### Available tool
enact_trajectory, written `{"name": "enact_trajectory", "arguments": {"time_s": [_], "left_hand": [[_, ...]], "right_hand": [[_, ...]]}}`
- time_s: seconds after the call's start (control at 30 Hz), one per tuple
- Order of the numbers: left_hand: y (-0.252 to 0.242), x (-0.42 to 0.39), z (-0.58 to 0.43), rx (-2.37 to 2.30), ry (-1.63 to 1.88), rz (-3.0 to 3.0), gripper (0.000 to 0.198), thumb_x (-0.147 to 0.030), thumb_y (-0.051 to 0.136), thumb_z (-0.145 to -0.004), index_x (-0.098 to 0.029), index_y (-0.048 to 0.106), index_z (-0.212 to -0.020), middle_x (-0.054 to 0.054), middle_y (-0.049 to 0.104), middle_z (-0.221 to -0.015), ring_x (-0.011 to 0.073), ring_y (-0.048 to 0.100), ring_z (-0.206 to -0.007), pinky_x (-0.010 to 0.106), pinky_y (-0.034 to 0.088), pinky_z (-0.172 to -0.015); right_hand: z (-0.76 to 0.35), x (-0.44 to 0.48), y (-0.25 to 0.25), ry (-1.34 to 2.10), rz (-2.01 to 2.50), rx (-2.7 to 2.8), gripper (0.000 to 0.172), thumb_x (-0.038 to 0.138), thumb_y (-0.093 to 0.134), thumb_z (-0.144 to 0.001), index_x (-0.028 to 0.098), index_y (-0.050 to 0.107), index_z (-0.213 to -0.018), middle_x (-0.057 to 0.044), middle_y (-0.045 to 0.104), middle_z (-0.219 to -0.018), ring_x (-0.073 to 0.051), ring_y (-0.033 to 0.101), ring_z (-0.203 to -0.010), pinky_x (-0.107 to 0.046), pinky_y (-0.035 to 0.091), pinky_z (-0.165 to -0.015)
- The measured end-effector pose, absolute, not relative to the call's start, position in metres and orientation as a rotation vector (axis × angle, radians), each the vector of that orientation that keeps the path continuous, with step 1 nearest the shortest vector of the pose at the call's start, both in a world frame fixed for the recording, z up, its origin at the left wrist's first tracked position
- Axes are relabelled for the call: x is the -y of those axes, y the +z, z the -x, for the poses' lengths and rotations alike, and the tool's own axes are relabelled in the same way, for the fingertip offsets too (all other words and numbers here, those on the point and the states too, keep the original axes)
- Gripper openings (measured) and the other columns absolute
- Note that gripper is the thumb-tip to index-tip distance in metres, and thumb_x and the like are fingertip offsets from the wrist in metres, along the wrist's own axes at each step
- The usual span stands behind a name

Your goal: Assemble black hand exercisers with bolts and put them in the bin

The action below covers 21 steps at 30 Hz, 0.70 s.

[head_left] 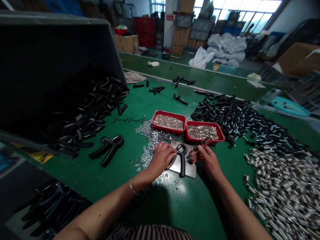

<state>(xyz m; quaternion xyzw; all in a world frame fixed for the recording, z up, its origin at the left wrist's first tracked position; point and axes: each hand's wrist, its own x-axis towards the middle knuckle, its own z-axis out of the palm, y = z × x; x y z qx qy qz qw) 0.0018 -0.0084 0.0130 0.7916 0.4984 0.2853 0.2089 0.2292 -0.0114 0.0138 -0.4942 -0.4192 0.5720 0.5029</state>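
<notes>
My left hand (pixel 163 156) is closed around one side of a black V-shaped hand grip (pixel 183 163) with a small metal spring near its top. That piece rests over a flat metal plate (pixel 191 171). My right hand (pixel 206 160), just right of the plate, pinches a tool with a red handle (pixel 207 142) and a thin metal shaft (pixel 192 156) angled toward the hand grip; its exact kind is unclear. A similar black hand grip (pixel 110 150) lies to the left. Behind my hands stand two red trays, one with small metal parts (pixel 168 121), the other with metal pins (pixel 202 131).
Loose washers (pixel 147 146) spread left of the plate. A large grey bin (pixel 115 50) on its side holds black handles (pixel 100 100). Black parts with metal pins (pixel 235 115) and metal springs (pixel 280 186) are heaped at right. A cloth (pixel 135 77) lies farther back.
</notes>
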Motion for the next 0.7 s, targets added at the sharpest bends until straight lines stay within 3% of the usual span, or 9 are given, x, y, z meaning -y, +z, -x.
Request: {"name": "enact_trajectory", "arguments": {"time_s": [0.1,0.23,0.33,0.4,0.47,0.57,0.63,0.7], "left_hand": [[0.014,-0.002,-0.011,-1.385,0.747,-2.25,0.019,-0.033,0.055,-0.095,-0.023,0.071,-0.094,0.004,0.064,-0.098,0.0221,0.049,-0.101,0.041,0.035,-0.092],[0.006,-0.013,-0.022,-1.361,0.695,-2.311,0.02,-0.035,0.057,-0.095,-0.023,0.072,-0.094,0.005,0.064,-0.098,0.0231,0.048,-0.101,0.041,0.034,-0.089],[0.001,-0.016,-0.026,-1.37,0.681,-2.343,0.019,-0.035,0.057,-0.094,-0.022,0.071,-0.093,0.005,0.064,-0.099,0.0236,0.048,-0.101,0.041,0.033,-0.089],[-0.001,-0.016,-0.026,-1.376,0.662,-2.366,0.02,-0.035,0.056,-0.095,-0.021,0.071,-0.093,0.006,0.063,-0.099,0.0236,0.049,-0.101,0.041,0.033,-0.09],[-0.001,-0.015,-0.025,-1.353,0.629,-2.425,0.023,-0.036,0.053,-0.096,-0.02,0.07,-0.095,0.006,0.063,-0.1,0.0236,0.049,-0.101,0.041,0.033,-0.089],[0.002,-0.015,-0.02,-1.246,0.548,-2.567,0.028,-0.034,0.045,-0.1,-0.02,0.069,-0.103,0.008,0.064,-0.102,0.0241,0.05,-0.103,0.041,0.032,-0.09],[0.004,-0.014,-0.016,-1.175,0.494,-2.643,0.028,-0.031,0.043,-0.101,-0.02,0.067,-0.11,0.008,0.064,-0.105,0.0248,0.049,-0.105,0.042,0.032,-0.091],[0.005,-0.012,-0.013,-1.126,0.47,-2.679,0.028,-0.027,0.043,-0.1,-0.022,0.065,-0.117,0.008,0.064,-0.11,0.0251,0.049,-0.107,0.042,0.032,-0.092]], "right_hand": [[-0.243,0.022,0.011,1.267,1.301,1.005,0.033,0.051,0.066,-0.084,0.02,0.057,-0.09,0.0,0.069,-0.074,-0.011,0.06,-0.052,-0.023,0.05,-0.051],[-0.283,0.02,0.011,1.186,1.594,1.067,0.041,0.059,0.066,-0.079,0.02,0.056,-0.086,0.004,0.062,-0.06,-0.009,0.047,-0.04,-0.021,0.035,-0.038],[-0.314,0.018,0.014,1.03,1.943,1.404,0.044,0.064,0.057,-0.082,0.02,0.057,-0.078,0.0,0.06,-0.055,-0.016,0.053,-0.044,-0.026,0.039,-0.042],[-0.318,0.02,0.02,0.661,2.14,1.665,0.043,0.06,0.051,-0.087,0.02,0.062,-0.08,-0.007,0.067,-0.066,-0.022,0.062,-0.057,-0.031,0.045,-0.05],[-0.306,0.026,0.028,0.378,2.138,1.848,0.038,0.053,0.047,-0.091,0.02,0.068,-0.094,-0.013,0.072,-0.09,-0.027,0.068,-0.076,-0.035,0.049,-0.062],[-0.266,0.038,0.041,0.72,1.818,2.062,0.037,0.045,0.041,-0.096,0.027,0.066,-0.117,-0.008,0.073,-0.105,-0.025,0.069,-0.089,-0.033,0.051,-0.075],[-0.244,0.048,0.046,1.058,1.619,2.134,0.037,0.045,0.04,-0.098,0.03,0.065,-0.12,-0.004,0.075,-0.1,-0.023,0.07,-0.087,-0.031,0.051,-0.077],[-0.236,0.062,0.046,1.097,1.613,2.15,0.034,0.044,0.041,-0.098,0.029,0.066,-0.116,-0.004,0.074,-0.101,-0.023,0.069,-0.089,-0.033,0.051,-0.081]]}}
